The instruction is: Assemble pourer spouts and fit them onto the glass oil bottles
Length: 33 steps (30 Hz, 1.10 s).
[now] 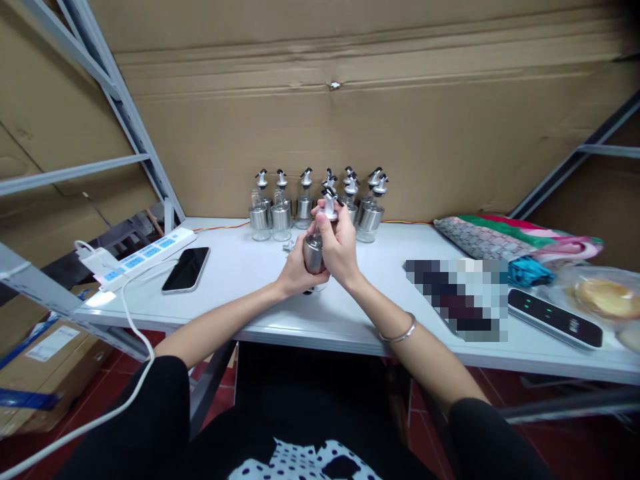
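Note:
Between my hands, over the middle of the table, a glass oil bottle [314, 252] with a metal sleeve is tilted, its top leaning to the right. My left hand [296, 268] wraps around its sleeved body. My right hand [343, 243] is closed at the top end, thumb and fingers around the silver pour spout [330, 205] with its black flip lid. Whether the spout is fully seated in the neck is hidden by the fingers. Behind stand several similar bottles [371, 220], most with spouts; two at the front left, such as this bottle [281, 220], show bare glass necks.
On the left of the white table [240, 293] lie a phone [186, 270] and a power strip [150, 255] with a white cable. To the right are a black-topped device [555, 319], a patterned cloth bag [480, 237] and wrapped food [605, 295]. Cardboard [375, 127] stands behind.

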Available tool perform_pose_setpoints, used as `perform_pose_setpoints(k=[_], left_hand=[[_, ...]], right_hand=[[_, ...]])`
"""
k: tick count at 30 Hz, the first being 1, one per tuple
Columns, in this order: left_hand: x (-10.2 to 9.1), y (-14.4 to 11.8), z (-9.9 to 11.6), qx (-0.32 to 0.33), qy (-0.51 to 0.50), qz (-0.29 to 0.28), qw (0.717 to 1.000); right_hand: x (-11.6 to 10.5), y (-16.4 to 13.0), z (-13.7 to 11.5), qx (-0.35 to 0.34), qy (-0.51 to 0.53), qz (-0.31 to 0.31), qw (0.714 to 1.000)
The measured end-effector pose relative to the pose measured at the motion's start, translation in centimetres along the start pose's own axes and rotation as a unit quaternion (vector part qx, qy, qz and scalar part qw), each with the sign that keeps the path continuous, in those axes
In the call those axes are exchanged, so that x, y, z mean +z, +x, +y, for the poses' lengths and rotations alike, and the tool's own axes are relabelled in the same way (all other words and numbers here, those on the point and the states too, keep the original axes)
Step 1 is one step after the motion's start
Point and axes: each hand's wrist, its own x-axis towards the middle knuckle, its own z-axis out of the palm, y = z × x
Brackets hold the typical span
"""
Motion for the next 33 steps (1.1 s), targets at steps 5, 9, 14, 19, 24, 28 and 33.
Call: perform_pose_setpoints(k=[5, 9, 14, 19, 24, 28, 33], left_hand=[[0.3, -0.1, 0.0, 0.036, -0.026, 0.008, 0.999], [0.3, -0.1, -0.3, 0.074, -0.025, 0.007, 0.997], [0.3, -0.2, -0.7, 0.090, -0.015, 0.006, 0.996], [0.0, -0.2, -1.2, 0.103, 0.029, -0.003, 0.994], [-0.4, 0.2, -0.9, 0.108, 0.038, 0.005, 0.993], [-1.0, 1.6, -0.7, 0.082, 0.036, 0.047, 0.995], [-2.2, 5.8, -2.7, 0.063, 0.051, 0.088, 0.993]], right_hand=[[-0.2, 0.0, 0.6, -0.029, 0.011, -0.007, 1.000], [-0.1, -0.2, 0.4, -0.053, 0.043, 0.010, 0.998], [-0.2, -0.3, -0.2, -0.021, 0.076, 0.010, 0.997], [-0.1, -0.1, -1.0, 0.036, 0.133, 0.024, 0.990], [-0.6, 1.4, -0.6, 0.072, 0.191, 0.110, 0.973], [-2.5, 3.2, 0.9, 0.071, 0.213, 0.222, 0.949], [-4.7, 4.4, 2.3, 0.110, 0.235, 0.290, 0.921]])
